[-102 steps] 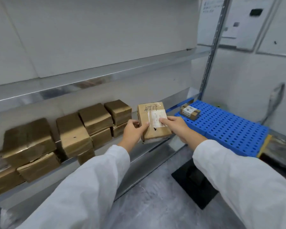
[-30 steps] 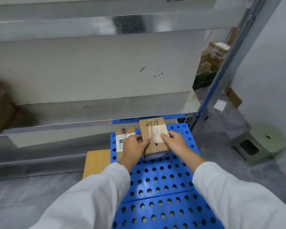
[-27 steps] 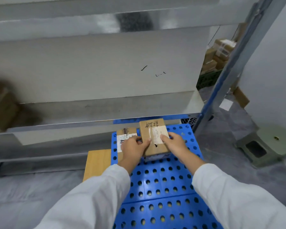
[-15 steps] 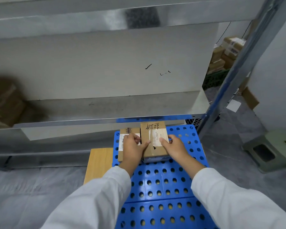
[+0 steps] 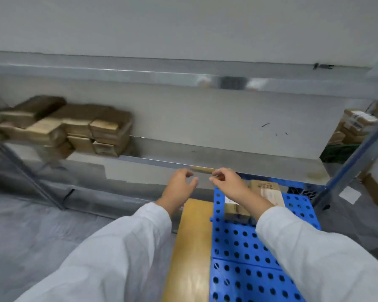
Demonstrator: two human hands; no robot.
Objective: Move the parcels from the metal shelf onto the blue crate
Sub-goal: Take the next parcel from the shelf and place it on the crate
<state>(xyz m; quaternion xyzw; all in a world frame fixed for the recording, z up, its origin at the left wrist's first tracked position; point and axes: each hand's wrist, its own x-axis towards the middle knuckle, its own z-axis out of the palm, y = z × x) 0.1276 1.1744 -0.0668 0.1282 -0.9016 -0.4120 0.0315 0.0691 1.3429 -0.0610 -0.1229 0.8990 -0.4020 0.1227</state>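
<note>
With both hands empty, the left (image 5: 179, 186) and right (image 5: 228, 184) hover loosely curled above the crate (image 5: 238, 247), where two parcels (image 5: 266, 192) lie; the stack (image 5: 74, 129) waits on the shelf (image 5: 227, 159), left of the crate.

parcels (image 5: 70, 125) on shelf (image 5: 227, 156) left, crate (image 5: 244, 247) right

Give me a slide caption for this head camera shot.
Both hands, left and right, empty over the blue crate holding two parcels; more parcels wait on the metal shelf.
</note>
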